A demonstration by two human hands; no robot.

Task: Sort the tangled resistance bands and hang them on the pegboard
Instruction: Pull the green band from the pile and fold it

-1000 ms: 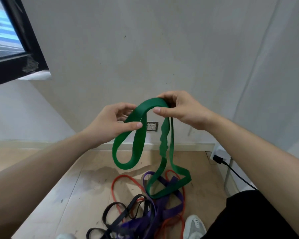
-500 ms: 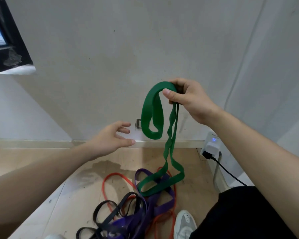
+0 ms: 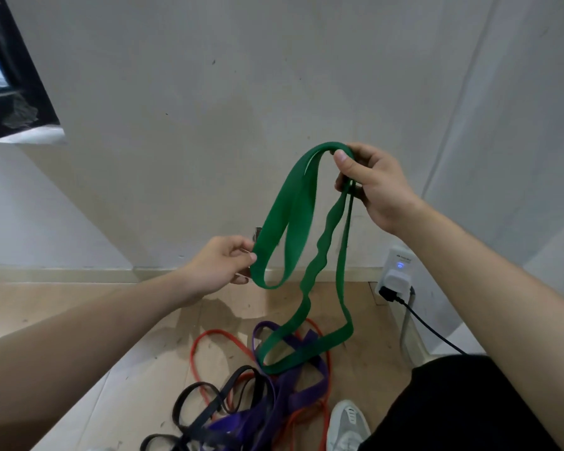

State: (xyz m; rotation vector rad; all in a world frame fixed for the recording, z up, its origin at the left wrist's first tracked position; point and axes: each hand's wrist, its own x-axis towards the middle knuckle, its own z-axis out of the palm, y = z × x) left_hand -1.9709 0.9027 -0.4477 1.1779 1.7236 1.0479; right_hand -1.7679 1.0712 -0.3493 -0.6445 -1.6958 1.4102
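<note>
The right hand (image 3: 376,187) holds the top of the green band (image 3: 287,219) up high. The left hand (image 3: 220,266) pinches its side loop. Its bottom hangs over the purple band (image 3: 293,388) on the floor (image 3: 79,320).

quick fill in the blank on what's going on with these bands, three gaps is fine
The right hand holds up the top of the ____.
On the floor, a purple band and a red band lie tangled with a ____.
The white adapter shows a ____ light.
Missing: green band; black band; blue.
</note>
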